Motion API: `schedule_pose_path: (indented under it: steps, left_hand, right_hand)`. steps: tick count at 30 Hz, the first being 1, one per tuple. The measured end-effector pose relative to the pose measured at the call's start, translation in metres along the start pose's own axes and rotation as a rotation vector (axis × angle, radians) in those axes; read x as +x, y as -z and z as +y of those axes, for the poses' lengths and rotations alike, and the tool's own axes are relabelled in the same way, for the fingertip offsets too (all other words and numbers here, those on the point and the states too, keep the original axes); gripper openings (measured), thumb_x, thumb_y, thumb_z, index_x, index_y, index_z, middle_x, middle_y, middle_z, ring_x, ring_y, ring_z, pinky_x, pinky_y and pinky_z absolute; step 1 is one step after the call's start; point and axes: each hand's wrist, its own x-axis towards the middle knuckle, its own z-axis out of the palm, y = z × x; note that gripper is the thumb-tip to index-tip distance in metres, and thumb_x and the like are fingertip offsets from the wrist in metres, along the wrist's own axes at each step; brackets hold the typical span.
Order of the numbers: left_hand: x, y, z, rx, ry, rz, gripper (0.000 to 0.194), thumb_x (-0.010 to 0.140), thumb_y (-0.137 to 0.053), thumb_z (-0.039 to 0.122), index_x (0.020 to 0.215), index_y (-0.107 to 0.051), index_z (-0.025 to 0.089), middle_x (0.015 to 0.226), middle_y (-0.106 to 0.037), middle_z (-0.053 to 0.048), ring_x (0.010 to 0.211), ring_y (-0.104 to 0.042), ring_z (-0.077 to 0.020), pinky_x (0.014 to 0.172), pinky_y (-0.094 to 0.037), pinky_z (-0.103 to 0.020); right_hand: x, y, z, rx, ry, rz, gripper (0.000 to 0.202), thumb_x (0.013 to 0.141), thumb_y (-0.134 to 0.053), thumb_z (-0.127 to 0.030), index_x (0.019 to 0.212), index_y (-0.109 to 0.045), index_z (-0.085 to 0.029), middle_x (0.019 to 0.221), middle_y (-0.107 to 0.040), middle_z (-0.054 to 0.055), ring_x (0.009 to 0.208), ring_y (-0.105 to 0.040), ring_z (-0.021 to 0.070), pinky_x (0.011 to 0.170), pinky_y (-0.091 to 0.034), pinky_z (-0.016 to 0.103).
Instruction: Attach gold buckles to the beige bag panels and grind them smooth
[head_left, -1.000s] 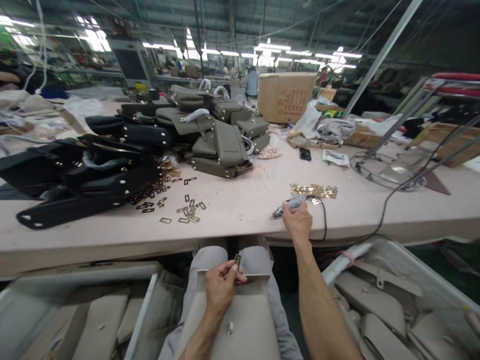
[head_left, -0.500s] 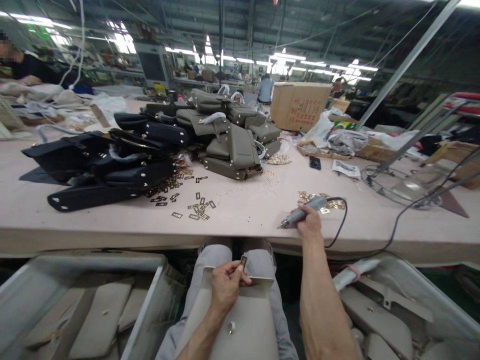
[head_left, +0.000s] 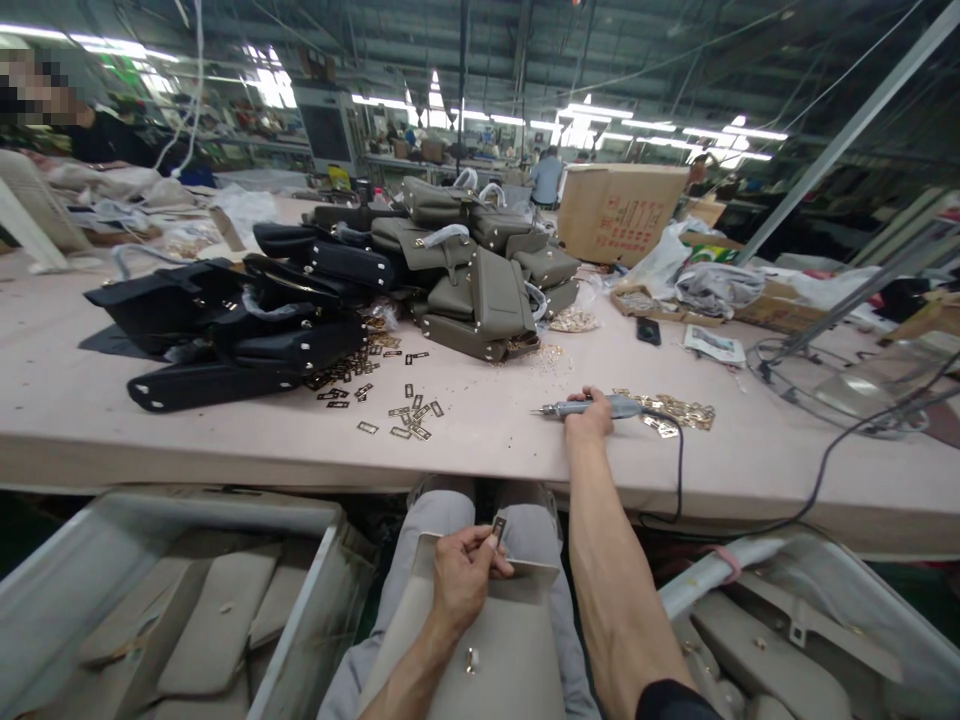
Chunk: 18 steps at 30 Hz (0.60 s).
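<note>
Between the thumb and fingers of my left hand is a small rectangular metal plate with a slot. That hand rests at the flap edge of a beige-grey leather bag piece, which lies across my lap and carries a small metal clasp. My right hand is wrapped round a grey corded electric screwdriver, held low over the table with its tip pointing left. Right behind the tool lies a heap of gold-coloured metal fittings. Several loose rectangular plates are scattered left of the screwdriver's tip.
Black bags and olive-grey bags are piled on the pink-topped table. A phone and a cardboard box stand farther back. Bins of bag pieces flank my legs: a left bin and a right bin.
My right hand has moved left and farther over the table with the screwdriver, which has turned from slanting toward me to nearly level. My left hand keeps its pinch on the plate. The view has shifted slightly.
</note>
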Motion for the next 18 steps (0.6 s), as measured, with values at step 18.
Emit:
schedule_pose_path:
  steps: [18]
  left_hand:
    - [0.005,-0.003,0.006,0.014,-0.002,-0.039,0.038,0.085,-0.074,0.048,0.089,-0.076,0.01,0.065,-0.076,-0.01,0.053,-0.073,-0.0205,0.053,-0.059,-0.026]
  right_hand:
    - [0.008,-0.032,0.031,-0.062,0.029,0.137,0.026,0.07,-0.061,-0.006,0.082,-0.043,-0.022,0.068,-0.06,-0.004,0.044,-0.049,0.0088,0.034,-0.046,0.02]
